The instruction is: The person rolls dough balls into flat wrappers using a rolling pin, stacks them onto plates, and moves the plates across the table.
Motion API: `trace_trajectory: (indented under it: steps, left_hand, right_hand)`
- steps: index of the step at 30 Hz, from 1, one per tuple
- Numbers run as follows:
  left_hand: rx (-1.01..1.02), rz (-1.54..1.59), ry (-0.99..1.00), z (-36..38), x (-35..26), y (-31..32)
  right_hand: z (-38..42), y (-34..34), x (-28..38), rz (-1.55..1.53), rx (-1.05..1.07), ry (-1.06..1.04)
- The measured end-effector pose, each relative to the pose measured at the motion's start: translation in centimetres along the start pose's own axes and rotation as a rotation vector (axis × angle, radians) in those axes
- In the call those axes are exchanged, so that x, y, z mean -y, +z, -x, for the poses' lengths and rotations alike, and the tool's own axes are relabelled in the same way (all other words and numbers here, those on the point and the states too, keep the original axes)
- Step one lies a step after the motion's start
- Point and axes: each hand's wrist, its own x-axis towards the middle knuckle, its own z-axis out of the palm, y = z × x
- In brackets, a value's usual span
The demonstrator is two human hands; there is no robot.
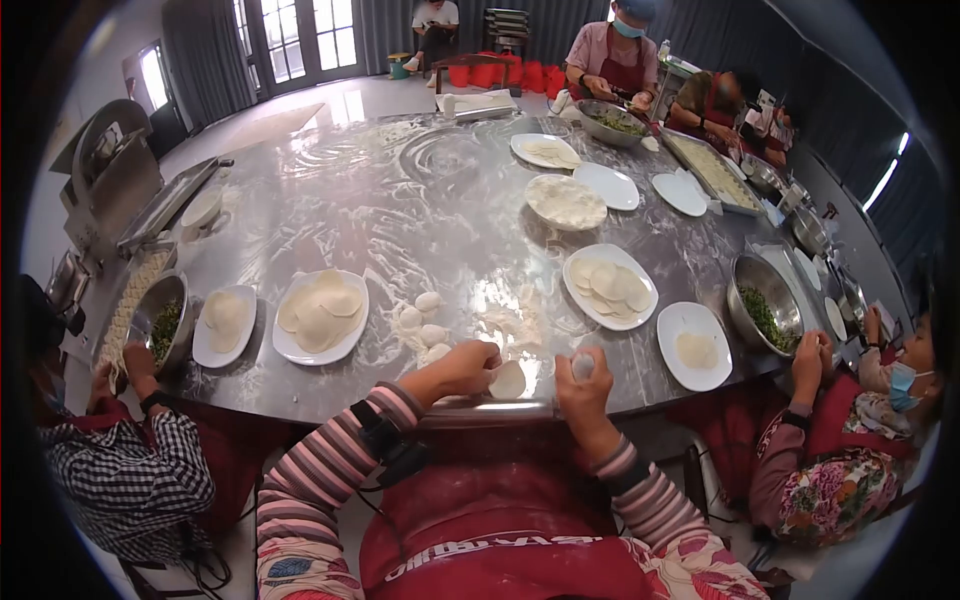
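Note:
My left hand (465, 370) is closed at the table's front edge, its fingertips pinching the edge of a small round dough wrapper (510, 380). To the right of it, my right hand (586, 390) is wrapped round a short rolling pin (582, 367), of which only the pale end shows. Beyond my left hand lie several dough pieces (432, 334) in flour. Loose flour (512, 325) is spread just past the wrapper. Rolled wrappers (322, 310) are piled on a white plate (283, 345) at left, and more wrappers (608, 287) overlap on a plate (622, 322) at right.
Co-workers sit close on both sides, by metal bowls of green filling (735, 285) (183, 345). A plate with wrappers (694, 384) stands right of my right hand. Farther back are a flour dish (566, 203), more plates and a tray of dumplings (712, 172). Flour streaks the steel table (400, 230).

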Motion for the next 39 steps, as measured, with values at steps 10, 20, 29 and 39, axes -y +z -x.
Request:
trace_trajectory:
  steps: [10,20,29,39]
  left_hand:
    - [-0.047,-0.228,0.062,-1.5,-0.6,0.5]
    - [-0.108,-0.122,-0.015,-1.4,-1.8,0.1]
    - [-0.011,-0.029,-0.042,-0.4,-0.7,0.8]
    - [-0.111,-0.196,0.042,-2.8,0.1,1.1]
  right_hand:
    - [-1.1,0.8,-0.5,0.081,-0.023,-0.132]
    - [-3.9,3.7,-1.1,0.042,-0.030,-0.096]
    - [-0.6,0.6,0.3,0.057,-0.053,-0.062]
    - [-0.2,0.4,0.0,0.051,-0.033,-0.036]
